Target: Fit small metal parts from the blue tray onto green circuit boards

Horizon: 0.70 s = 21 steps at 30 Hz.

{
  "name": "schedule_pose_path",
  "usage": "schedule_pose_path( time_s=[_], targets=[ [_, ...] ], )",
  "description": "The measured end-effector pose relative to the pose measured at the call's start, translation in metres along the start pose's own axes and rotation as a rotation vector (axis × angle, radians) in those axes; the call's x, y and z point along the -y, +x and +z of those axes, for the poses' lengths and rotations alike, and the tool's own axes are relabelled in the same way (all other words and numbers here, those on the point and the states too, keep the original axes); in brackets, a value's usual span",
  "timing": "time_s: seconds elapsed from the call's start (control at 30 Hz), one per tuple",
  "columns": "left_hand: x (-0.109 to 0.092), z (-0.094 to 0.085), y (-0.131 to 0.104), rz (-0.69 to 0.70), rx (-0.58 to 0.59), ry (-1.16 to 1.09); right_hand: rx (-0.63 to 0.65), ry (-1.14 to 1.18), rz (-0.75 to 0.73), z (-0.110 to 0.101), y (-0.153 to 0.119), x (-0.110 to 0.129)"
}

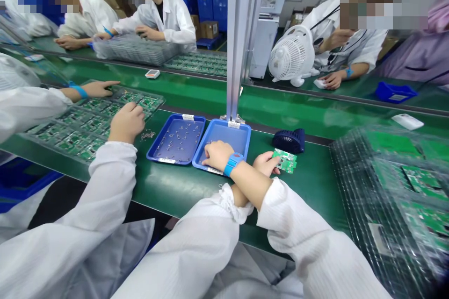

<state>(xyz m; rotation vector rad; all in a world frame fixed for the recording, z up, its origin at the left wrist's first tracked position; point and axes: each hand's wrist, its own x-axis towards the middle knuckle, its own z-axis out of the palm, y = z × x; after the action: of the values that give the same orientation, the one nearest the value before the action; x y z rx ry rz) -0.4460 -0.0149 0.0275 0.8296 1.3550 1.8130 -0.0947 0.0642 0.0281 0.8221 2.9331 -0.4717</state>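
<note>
In the head view, the left grip [266, 164] is closed in a pinch on the green circuit board [288, 162], thumb on top — the board juts out to the right of it, nearer the far edge of the surface [315, 168], just before the dark fan [289, 140]. The right grip [219, 156], fingers curled, is over the right blue tray [231, 135] — I cannot tell whether it holds anything.

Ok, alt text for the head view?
The left hand holds a green circuit board; arms crossed, the right hand is over a blue tray. Beside it, a second tray holds small parts. Clear stacked trays stand at right.
</note>
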Motion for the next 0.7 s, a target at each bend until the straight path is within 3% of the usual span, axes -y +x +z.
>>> schedule_pose_path(
  time_s=[0.13, 0.33, 0.53, 0.7],
  targets=[
    [-0.001, 0.006, 0.003, 0.009, -0.030, 0.154, -0.046, -0.031, 0.090, 0.001, -0.006, -0.008],
    [-0.005, 0.019, 0.005, -0.008, -0.075, 0.319, -0.167, 0.103, 0.215, -0.009, -0.015, -0.043],
    [0.000, 0.020, 0.014, -0.192, -0.102, 0.348, -0.087, 0.024, -0.017, -0.008, -0.013, -0.045],
    [0.001, 0.015, 0.012, -0.248, -0.069, 0.425, -0.091, -0.061, 0.002, -0.005, -0.022, -0.035]
  ],
)
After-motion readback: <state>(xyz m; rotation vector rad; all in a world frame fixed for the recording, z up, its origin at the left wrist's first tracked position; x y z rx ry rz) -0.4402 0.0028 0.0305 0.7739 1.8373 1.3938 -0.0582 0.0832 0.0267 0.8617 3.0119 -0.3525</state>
